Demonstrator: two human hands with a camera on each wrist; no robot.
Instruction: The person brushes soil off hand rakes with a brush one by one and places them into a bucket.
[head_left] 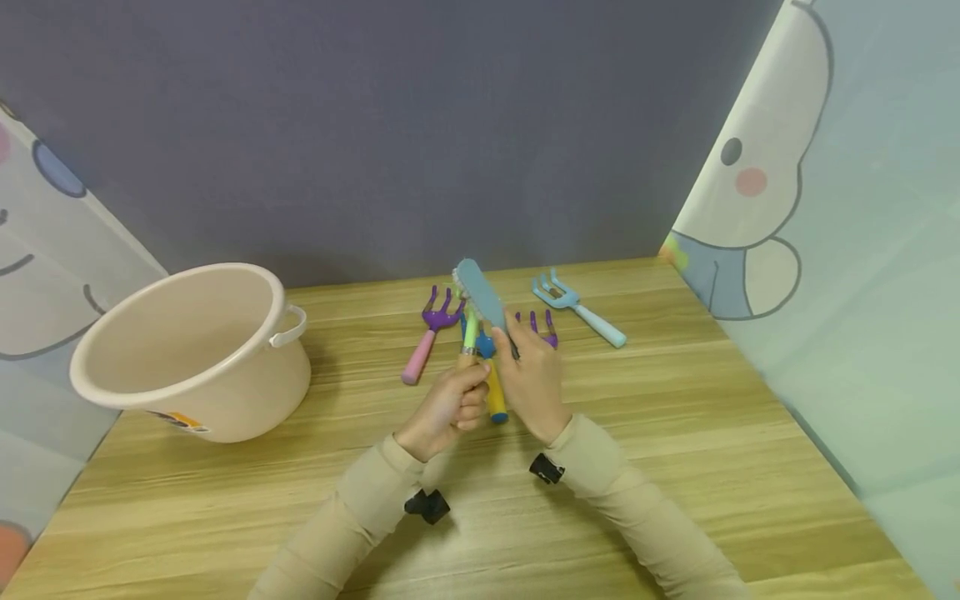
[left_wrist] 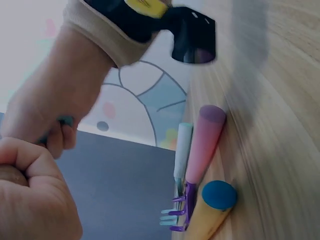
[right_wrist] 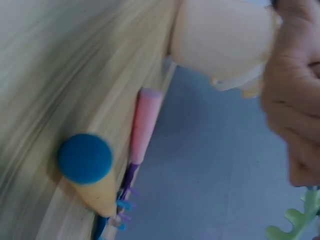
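My left hand [head_left: 450, 404] grips the wooden handle of a tool with a light green upper part [head_left: 470, 329]. Scalloped green edges [right_wrist: 295, 222] appear low in the right wrist view. In my right hand [head_left: 531, 375] is a light blue brush [head_left: 482, 292], held by its handle with the white bristles facing left, towards the green tool. Brush and green tool overlap in the head view. Below the hands lies a blue fork with a yellow handle [head_left: 497, 396]. To its left is a purple fork with a pink handle [head_left: 420, 357].
A cream bucket [head_left: 225, 408] with a side handle stands at the left. A light blue fork [head_left: 598, 323] lies right of the hands. More purple tines [head_left: 551, 339] show behind the right hand. A dark panel [head_left: 420, 150] rises along the wooden table's [head_left: 675, 467] back edge.
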